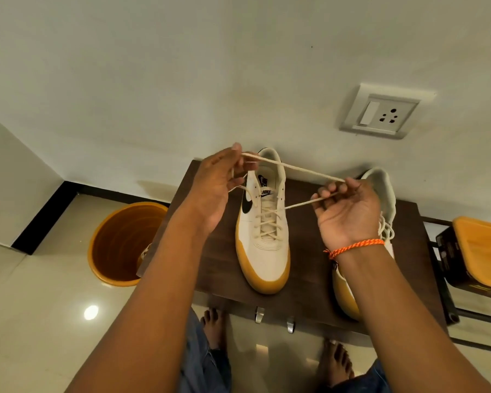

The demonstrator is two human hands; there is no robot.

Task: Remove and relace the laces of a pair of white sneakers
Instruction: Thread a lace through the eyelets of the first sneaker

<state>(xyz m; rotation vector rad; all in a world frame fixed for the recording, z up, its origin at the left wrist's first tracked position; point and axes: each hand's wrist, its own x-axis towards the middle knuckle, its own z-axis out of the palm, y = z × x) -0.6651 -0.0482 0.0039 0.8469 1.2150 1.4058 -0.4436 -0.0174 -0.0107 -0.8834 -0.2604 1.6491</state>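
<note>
Head view: I see the left hand (213, 188) and right hand (346, 211) each with a pinching grip on the lace (304, 170) stretched above the middle sneaker (262, 251), which reads "NIKE" on its tongue. It sits on the dark wooden surface (304, 279); second sneaker (380, 188) beside it.

I have one view only, a wide-angle camera worn on the head, looking forward and steeply down past both forearms. It sits close above the left hand (216, 182) and right hand (346, 208), which fill the middle of the frame. Beyond the grip the pale wall (182, 66) rises; below it I see the dark wooden tabletop (306, 251), and nearest me, bare feet on glossy floor tiles (40, 307).
</note>
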